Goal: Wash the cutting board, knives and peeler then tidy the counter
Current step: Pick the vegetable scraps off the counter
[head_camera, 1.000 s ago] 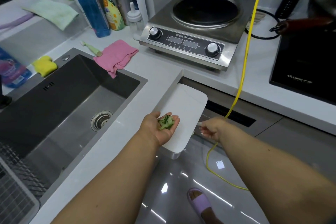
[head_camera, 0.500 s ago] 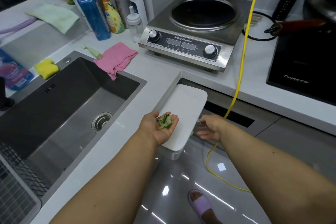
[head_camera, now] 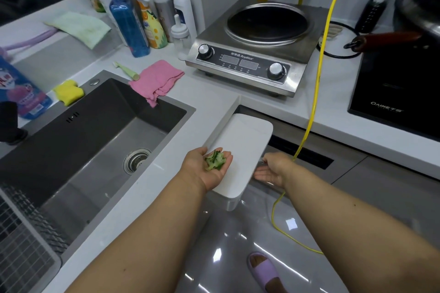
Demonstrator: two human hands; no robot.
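The right hand point(head_camera: 270, 170) has changed most: a second ago its fingers were pinched at something small by the side of the white bin point(head_camera: 240, 147); now they are released, the palm turned up and open just beside the bin's right edge, holding nothing. The left hand point(head_camera: 206, 166) stays where it was — palm up over the bin's closed lid, fingers loosely cupped around a small heap of green peelings point(head_camera: 215, 160). The bin still juts out past the desk point(head_camera: 204, 97) edge over the floor, right of the sink point(head_camera: 95, 131).

No cutting board, knife or peeler can be made out anywhere in view. The small metal bit by the right fingertips is too tiny to identify — the bin's lower body is mostly hidden under its lid.
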